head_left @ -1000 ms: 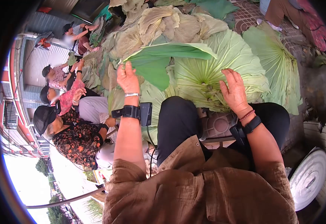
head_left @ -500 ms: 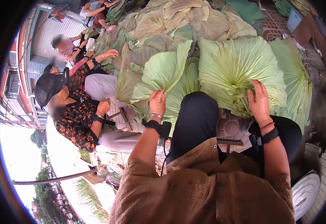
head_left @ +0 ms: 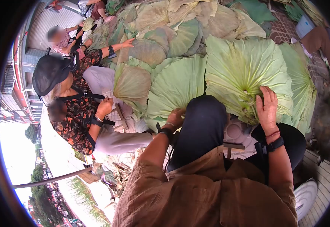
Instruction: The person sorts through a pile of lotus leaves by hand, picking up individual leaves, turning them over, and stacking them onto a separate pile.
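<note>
I sit over a spread of big pale green lotus leaves. My left hand (head_left: pixel 176 116) is low beside my left knee, with its fingers curled on the near edge of a lotus leaf (head_left: pixel 178 85) that lies flat. My right hand (head_left: pixel 267 103) rests flat, fingers apart, on a second, larger lotus leaf (head_left: pixel 244 68) near its centre, just beyond my right knee. Both wrists carry black bands.
A co-worker in a black hat and floral shirt (head_left: pixel 72 113) sits close on my left, with other people behind. A heap of leaves (head_left: pixel 172 22) fills the ground ahead. A stool (head_left: pixel 233 133) shows between my knees, and a white lid (head_left: pixel 305 196) lies at lower right.
My left hand has come down from chest height towards my knee, and the leaf it held up folded now lies flat and spread. My right hand stayed on the larger leaf.
</note>
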{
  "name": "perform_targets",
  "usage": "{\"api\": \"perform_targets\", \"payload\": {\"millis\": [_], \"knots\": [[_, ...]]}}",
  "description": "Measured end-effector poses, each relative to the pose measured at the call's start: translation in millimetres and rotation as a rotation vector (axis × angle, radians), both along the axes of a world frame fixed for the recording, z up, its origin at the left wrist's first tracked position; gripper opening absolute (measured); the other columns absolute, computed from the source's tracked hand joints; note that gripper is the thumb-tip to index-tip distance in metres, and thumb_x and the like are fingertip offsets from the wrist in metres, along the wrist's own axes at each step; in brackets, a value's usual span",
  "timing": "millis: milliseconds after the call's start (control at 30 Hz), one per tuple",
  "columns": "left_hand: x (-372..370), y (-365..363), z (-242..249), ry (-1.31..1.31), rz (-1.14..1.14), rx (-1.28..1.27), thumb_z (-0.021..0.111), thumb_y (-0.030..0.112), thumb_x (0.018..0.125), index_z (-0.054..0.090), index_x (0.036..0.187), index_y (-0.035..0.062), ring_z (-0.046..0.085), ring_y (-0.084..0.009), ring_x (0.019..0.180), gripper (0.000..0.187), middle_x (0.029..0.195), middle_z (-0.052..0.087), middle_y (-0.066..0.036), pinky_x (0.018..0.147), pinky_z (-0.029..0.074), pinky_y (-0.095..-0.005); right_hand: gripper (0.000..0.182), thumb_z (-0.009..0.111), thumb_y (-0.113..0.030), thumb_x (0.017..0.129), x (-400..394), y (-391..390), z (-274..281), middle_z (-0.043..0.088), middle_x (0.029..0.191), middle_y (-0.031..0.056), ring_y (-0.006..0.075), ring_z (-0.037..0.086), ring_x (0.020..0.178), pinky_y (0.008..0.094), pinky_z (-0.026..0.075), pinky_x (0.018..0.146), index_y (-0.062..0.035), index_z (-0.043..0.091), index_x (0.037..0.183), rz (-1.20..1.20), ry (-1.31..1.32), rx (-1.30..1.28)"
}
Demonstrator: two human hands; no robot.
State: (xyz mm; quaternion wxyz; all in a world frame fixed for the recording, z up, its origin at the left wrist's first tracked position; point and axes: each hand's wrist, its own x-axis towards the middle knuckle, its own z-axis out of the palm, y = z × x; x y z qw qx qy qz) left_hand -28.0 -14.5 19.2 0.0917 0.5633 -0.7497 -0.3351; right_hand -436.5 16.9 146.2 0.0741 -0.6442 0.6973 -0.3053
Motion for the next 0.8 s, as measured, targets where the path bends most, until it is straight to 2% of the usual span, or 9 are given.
{"api": "perform_targets", "payload": {"millis": [100,167,300,400,467,533,600,633,800], "knots": [[1,-2,-1,0.032,0.132,0.201,0.070,0.030,0.075,0.069,0.108,0.0136,0.061,-0.0317,0.105,0.036,0.107,0.066,-0.013,0.091,0.048,-0.0381,0.042,0.059,-0.013,0.085,6,-3,10,0.053,0.127,0.0149,0.0356,0.045,0.120,0.0454,0.033,0.101,-0.0048,0.053,0.126,0.030,0.089,-0.039],[10,-27,-1,-0.114,0.036,0.369,0.062,0.025,0.081,0.067,0.112,0.0128,0.061,-0.0301,0.108,0.034,0.114,0.064,-0.018,0.091,0.048,-0.0366,0.044,0.059,-0.016,0.086,4,-1,6,0.051,0.131,0.0131,0.0354,0.042,0.123,0.0451,0.031,0.103,-0.0061,0.052,0.129,0.037,0.083,0.000],[-4,-75,56,-0.128,0.039,0.036,0.058,0.017,0.086,0.066,0.110,0.0086,0.067,-0.0265,0.090,0.026,0.097,0.070,-0.012,0.082,0.051,-0.0312,0.045,0.058,-0.022,0.087,2,0,8,0.052,0.130,0.0132,0.0334,0.043,0.123,0.0439,0.029,0.104,-0.0060,0.052,0.128,0.054,0.068,0.021],[-56,-101,132,-0.069,0.086,0.051,0.059,0.015,0.086,0.064,0.114,0.0094,0.066,-0.0257,0.093,0.029,0.101,0.069,-0.012,0.083,0.050,-0.0316,0.044,0.059,-0.021,0.085,2,2,10,0.055,0.127,0.0135,0.0318,0.045,0.122,0.0440,0.031,0.102,-0.0032,0.053,0.125,0.048,0.050,0.016],[-99,-105,162,0.199,-0.044,-0.018,0.061,0.016,0.084,0.062,0.115,0.0085,0.062,-0.0325,0.100,0.032,0.111,0.063,-0.017,0.088,0.049,-0.0361,0.044,0.059,-0.021,0.085,1,3,8,0.055,0.127,0.0139,0.0319,0.045,0.122,0.0440,0.031,0.102,-0.0032,0.053,0.125,0.041,0.046,0.006],[-145,-99,185,0.226,-0.212,-0.010,0.063,0.019,0.083,0.060,0.117,0.0077,0.058,-0.0332,0.108,0.036,0.121,0.059,-0.016,0.092,0.047,-0.0371,0.044,0.061,-0.020,0.084,0,3,7,0.055,0.126,0.0152,0.0328,0.046,0.121,0.0444,0.032,0.101,-0.0026,0.054,0.123,0.047,0.040,-0.008],[-184,-89,186,0.234,-0.386,-0.093,0.064,0.017,0.084,0.058,0.123,0.0110,0.057,-0.0282,0.111,0.040,0.125,0.057,-0.012,0.096,0.045,-0.0358,0.043,0.061,-0.019,0.084,0,4,9,0.055,0.126,0.0156,0.0331,0.046,0.121,0.0447,0.032,0.101,-0.0023,0.054,0.123,0.047,0.027,-0.018],[-202,-83,184,0.224,-0.427,-0.121,0.065,0.018,0.082,0.056,0.126,0.0129,0.051,-0.0311,0.117,0.045,0.128,0.055,-0.012,0.103,0.040,-0.0381,0.042,0.062,-0.019,0.083,-1,4,10,0.055,0.126,0.0159,0.0334,0.047,0.121,0.0450,0.032,0.100,-0.0019,0.054,0.122,0.057,0.012,-0.022],[-239,-70,156,0.134,-0.489,-0.097,0.071,0.022,0.077,0.056,0.128,0.0166,0.044,-0.0306,0.125,0.054,0.132,0.052,-0.011,0.108,0.034,-0.0381,0.040,0.063,-0.019,0.082,-4,8,14,0.058,0.120,0.0154,0.0332,0.051,0.116,0.0442,0.038,0.096,-0.0009,0.056,0.118,0.077,0.004,-0.059]]}}
